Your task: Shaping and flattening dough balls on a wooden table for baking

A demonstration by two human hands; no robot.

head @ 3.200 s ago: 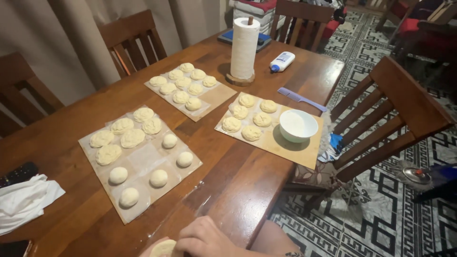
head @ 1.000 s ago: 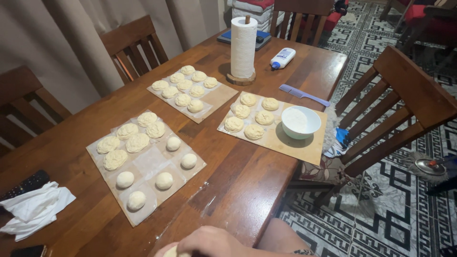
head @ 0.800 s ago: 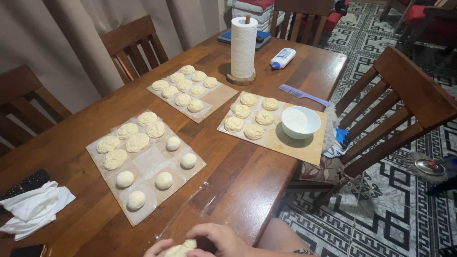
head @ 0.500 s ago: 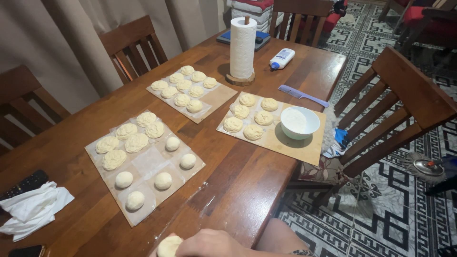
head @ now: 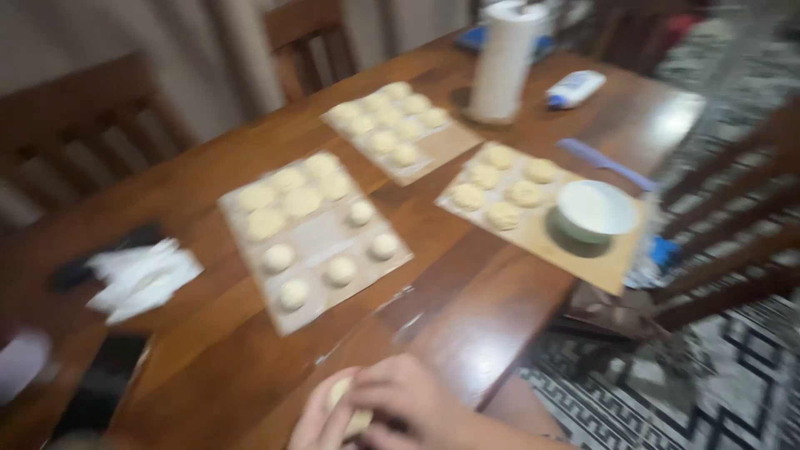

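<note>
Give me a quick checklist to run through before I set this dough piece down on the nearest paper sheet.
1. Dough piece held by both hands: ok, left hand under it, right hand over it.
2. Shape finished: cannot tell, the hands cover most of it and the picture is blurred.
3. Free room on the nearest paper sheet: ok, bare paper shows along its near edge.
4. Path to that sheet: ok, only bare wooden table lies between.
5. White bowl out of the way: ok, it sits on the right sheet.
6. Dough balls already placed are apart: ok, as far as the blur shows.
</note>
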